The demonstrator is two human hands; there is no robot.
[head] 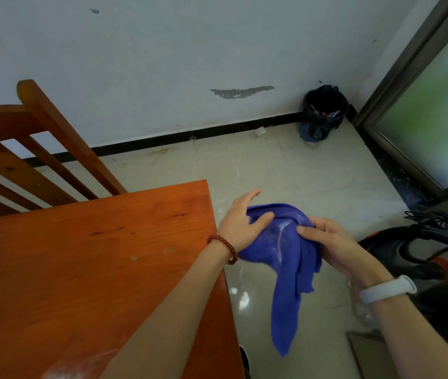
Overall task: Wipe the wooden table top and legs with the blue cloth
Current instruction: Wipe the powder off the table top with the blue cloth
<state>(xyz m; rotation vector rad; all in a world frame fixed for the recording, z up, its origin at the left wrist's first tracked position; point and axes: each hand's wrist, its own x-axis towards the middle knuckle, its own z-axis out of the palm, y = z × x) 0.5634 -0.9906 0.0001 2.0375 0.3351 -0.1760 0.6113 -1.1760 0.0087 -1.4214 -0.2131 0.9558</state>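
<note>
Where the tabletop [81, 269] ends at its right edge, pale floor [285, 170] runs open to the wall [190, 50] and the far corner, while a chair [34, 149] stands against the tabletop's far edge on the left. The one blue cloth [285, 255] is held out over the floor just past the right edge of the tabletop, not touching the wood, with a long tail hanging down from it. The left hand [240, 222] lies on the cloth's left side, thumb pressed into the fabric and fingers reaching over its top. The right hand [335, 242] grips the bunched right side, thumb on top and fingers curled round it. Two hands, one cloth, one chair. A red bead bracelet [224, 246] is on the left wrist, a white band [386, 289] on the right. One black bin [324, 113] sits in the far corner beside a door frame [397, 86]; dark machinery with cables [422, 242] crowds the floor on the right.
</note>
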